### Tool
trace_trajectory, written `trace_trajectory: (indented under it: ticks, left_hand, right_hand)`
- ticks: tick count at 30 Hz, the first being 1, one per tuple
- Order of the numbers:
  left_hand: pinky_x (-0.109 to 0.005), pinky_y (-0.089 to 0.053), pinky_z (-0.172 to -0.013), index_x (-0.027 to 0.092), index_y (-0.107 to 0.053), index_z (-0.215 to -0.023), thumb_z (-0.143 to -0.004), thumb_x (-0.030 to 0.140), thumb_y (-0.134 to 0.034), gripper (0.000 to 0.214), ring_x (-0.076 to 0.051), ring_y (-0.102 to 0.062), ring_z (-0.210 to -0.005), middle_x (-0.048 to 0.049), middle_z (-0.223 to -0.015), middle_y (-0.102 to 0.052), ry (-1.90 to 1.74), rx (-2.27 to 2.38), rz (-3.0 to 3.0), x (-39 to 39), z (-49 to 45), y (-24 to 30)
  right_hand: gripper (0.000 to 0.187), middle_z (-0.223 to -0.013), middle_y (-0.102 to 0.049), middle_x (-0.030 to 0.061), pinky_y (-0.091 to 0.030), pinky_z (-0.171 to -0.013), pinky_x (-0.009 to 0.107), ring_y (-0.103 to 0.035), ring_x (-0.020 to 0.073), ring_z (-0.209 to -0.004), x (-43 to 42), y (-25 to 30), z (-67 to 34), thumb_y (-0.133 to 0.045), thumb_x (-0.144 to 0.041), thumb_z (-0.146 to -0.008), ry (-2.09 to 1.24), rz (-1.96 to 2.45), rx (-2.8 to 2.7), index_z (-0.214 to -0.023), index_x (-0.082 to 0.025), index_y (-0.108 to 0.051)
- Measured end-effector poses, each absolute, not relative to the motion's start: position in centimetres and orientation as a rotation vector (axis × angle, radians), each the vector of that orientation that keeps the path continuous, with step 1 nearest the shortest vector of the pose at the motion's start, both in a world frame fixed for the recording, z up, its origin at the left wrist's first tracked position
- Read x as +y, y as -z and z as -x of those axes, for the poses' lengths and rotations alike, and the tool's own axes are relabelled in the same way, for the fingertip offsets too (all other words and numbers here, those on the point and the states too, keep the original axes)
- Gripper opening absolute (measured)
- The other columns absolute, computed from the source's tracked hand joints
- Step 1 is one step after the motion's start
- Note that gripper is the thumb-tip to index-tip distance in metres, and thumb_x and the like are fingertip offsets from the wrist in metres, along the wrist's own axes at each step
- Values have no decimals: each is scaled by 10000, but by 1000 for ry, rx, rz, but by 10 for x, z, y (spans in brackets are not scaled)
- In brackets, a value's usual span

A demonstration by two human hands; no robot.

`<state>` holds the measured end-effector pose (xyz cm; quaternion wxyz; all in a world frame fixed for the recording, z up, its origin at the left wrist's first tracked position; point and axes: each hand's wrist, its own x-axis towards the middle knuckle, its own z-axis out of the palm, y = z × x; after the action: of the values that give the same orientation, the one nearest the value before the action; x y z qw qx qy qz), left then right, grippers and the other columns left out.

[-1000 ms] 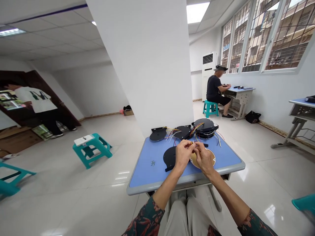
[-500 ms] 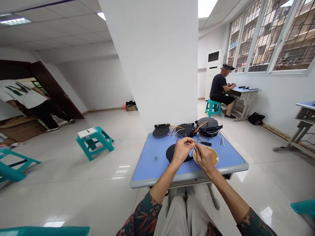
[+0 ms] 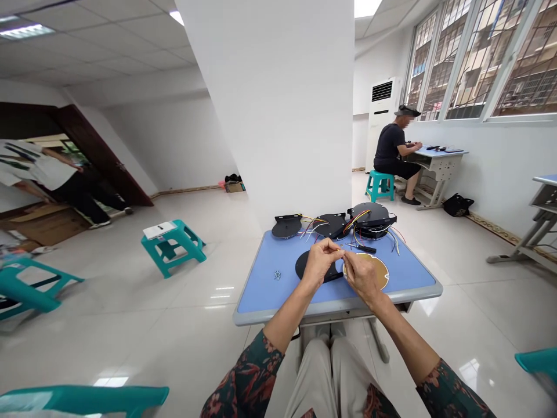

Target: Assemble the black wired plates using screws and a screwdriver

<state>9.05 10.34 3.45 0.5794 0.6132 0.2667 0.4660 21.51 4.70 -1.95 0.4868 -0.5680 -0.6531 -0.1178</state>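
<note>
My left hand [image 3: 319, 261] and my right hand [image 3: 362, 274] meet above a small blue desk [image 3: 270, 290], fingers pinched together on thin coloured wires [image 3: 340, 250] between them. Under the left hand lies a black round plate [image 3: 303, 266]. Beneath the right hand sits a tan round disc [image 3: 379, 271]. Several more black round parts with yellow, red and white wires [image 3: 369, 217] lie along the desk's far edge. A few small screws [image 3: 277, 274] rest on the desk to the left.
A wide white pillar [image 3: 278, 104] stands right behind the desk. A teal stool [image 3: 173, 244] is on the floor to the left. Another person [image 3: 394, 154] sits at a desk by the windows; a second person [image 3: 52, 174] bends near the doorway.
Both hands stay pinched on the wires with small finger movements. The view has drifted left and down. The person at the doorway has moved further left.
</note>
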Motion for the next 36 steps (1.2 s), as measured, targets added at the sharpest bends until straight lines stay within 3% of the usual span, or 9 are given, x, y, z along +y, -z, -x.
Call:
trace_trajectory:
  ticks: [3,6,10,15,20,25,31,34,36]
  left_hand:
    - [-253,-482,-657,146,-666,-920,-677,337,-813,343,-113,-591,-655,-2,-769,-660,-1031,644,-1516,106,-86,-29]
    - [-280,-525,-681,190,-600,-1215,-701,227,-789,549,-129,-628,-681,-14,-900,-677,-1022,824,-1718,110,-64,-21]
    - [-394,-507,-939,204,-664,-1027,-780,215,-756,264,-239,-639,-1011,-76,-1098,-664,-891,1006,-2352,106,-24,-4]
    - [-425,-470,-918,171,-644,-936,-866,157,-649,71,-274,-580,-990,-104,-1053,-620,-441,1163,-2797,88,-8,17]
    - [-415,-452,-869,162,-598,-930,-900,63,-489,150,-275,-547,-944,-121,-1017,-612,-397,1198,-2872,88,-23,29]
    - [-369,-476,-821,178,-562,-812,-813,-67,-380,305,-246,-559,-906,-102,-929,-610,-624,1136,-2651,97,-29,35]
    - [-275,-455,-744,190,-620,-886,-874,174,-598,30,-174,-578,-790,-30,-853,-642,-1237,988,-1883,106,-7,2]
    - [-220,-437,-664,185,-577,-823,-824,373,-741,250,-115,-530,-664,25,-721,-583,-1290,724,-1421,103,-1,-16]
    - [-215,-471,-715,179,-579,-842,-723,399,-848,368,-106,-569,-700,27,-744,-609,-1258,571,-1187,98,-3,-18]
  right_hand:
    - [384,-686,-662,65,-379,-613,275,-569,156,-588,46,21,-215,-359,-307,-1024,276,1381,-1539,-826,-193,-669]
    - [376,-727,-682,54,-405,-626,264,-589,150,-604,43,18,-219,-353,-332,-1032,233,1378,-1459,-884,-195,-671]
    - [355,-639,-617,0,-398,-594,253,-535,130,-541,36,12,-224,-406,-383,-1015,79,1346,-1369,-827,-206,-650]
    - [346,-628,-592,-10,-398,-594,255,-516,129,-549,30,14,-218,-430,-394,-999,-48,1303,-1347,-799,-207,-641]
    - [337,-613,-572,-13,-394,-586,258,-494,126,-533,27,18,-213,-447,-394,-989,-121,1262,-1342,-784,-205,-636]
    - [350,-607,-538,-18,-384,-567,258,-478,126,-535,26,18,-218,-454,-438,-977,-158,1256,-1256,-790,-203,-633]
    - [357,-638,-532,-10,-384,-579,262,-474,137,-582,27,20,-222,-481,-480,-963,-288,1207,-1132,-822,-194,-642]
    - [354,-626,-518,-11,-358,-566,264,-445,133,-564,27,18,-219,-493,-477,-952,-360,1195,-1214,-789,-196,-634]
    - [350,-613,-511,-12,-355,-574,264,-448,132,-562,27,17,-215,-492,-463,-949,-383,1181,-1292,-764,-198,-629]
